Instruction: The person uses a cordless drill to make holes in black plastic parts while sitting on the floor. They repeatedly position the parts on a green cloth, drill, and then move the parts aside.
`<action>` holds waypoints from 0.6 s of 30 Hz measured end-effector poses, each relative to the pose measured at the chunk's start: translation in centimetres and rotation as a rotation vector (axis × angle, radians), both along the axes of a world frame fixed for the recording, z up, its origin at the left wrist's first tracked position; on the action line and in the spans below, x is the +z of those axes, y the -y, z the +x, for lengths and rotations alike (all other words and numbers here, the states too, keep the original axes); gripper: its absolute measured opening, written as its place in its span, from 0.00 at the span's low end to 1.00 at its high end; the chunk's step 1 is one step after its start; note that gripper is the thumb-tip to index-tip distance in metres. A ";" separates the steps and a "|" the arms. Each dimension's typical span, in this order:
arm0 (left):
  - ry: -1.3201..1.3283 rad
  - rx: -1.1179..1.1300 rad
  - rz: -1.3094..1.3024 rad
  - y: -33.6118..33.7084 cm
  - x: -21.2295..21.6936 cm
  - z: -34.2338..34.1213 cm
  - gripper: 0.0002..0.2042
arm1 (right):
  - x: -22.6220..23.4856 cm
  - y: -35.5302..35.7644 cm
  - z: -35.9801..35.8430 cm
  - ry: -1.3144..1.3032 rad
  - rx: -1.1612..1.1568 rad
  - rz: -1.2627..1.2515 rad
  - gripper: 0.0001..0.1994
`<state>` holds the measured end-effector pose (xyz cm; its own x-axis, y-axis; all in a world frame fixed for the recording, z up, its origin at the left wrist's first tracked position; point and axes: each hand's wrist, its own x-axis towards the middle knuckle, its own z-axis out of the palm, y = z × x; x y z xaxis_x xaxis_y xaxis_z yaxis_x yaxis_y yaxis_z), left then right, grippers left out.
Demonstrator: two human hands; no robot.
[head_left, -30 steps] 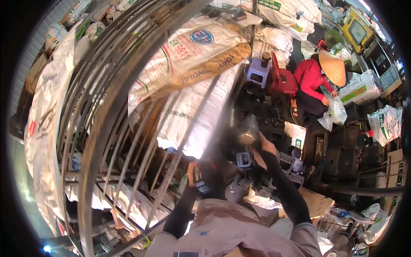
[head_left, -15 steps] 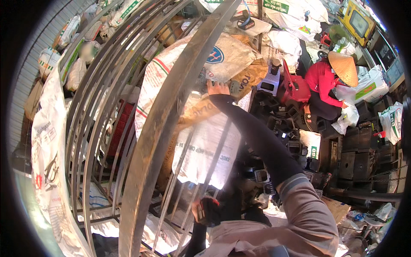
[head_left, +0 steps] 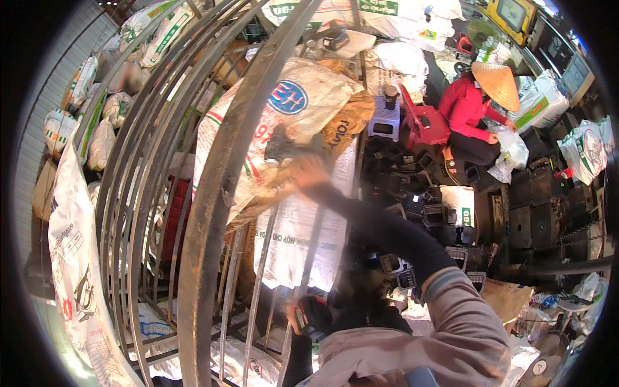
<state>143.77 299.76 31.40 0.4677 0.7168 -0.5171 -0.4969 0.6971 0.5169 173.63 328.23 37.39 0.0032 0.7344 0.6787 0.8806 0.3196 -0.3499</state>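
Note:
My right hand (head_left: 311,171), smeared by motion, is over the folded edge of a brown woven sack (head_left: 342,129). That sack lies with a white printed sack (head_left: 258,122) on top of a metal-barred rack. A plain white sack (head_left: 303,245) hangs down below them, behind thin upright bars. Low in the view, my left hand (head_left: 294,317) is closed around a black-and-red thing (head_left: 314,316), like the body of a power tool; its exact kind is unclear. A thick metal beam (head_left: 216,213) rises just left of both hands.
Curved metal bars (head_left: 138,174) fill the left side, with stuffed sacks (head_left: 100,145) behind them. Small black boxy parts (head_left: 393,161) cover the floor at right. Beyond, a person in a conical hat (head_left: 493,84) sits by a red chair (head_left: 425,122) and a purple stool (head_left: 385,119).
My right hand has moved down and slightly left over the sacks, whose top edge has shifted. The left hand keeps its hold. The whole view has shifted a little.

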 end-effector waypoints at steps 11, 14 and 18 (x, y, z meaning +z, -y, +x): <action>-0.794 -0.209 0.909 -1.6 14.0 17.6 0.21 | 7.3 38.2 3.4 -1.772 0.625 -0.980 0.35; -0.710 -0.210 1.211 -1.4 13.9 20.3 0.16 | 8.7 38.5 5.2 -1.812 0.401 -0.904 0.36; -0.853 -0.156 1.421 -3.7 12.8 22.0 0.24 | 8.9 35.6 8.3 -1.532 0.105 -0.864 0.35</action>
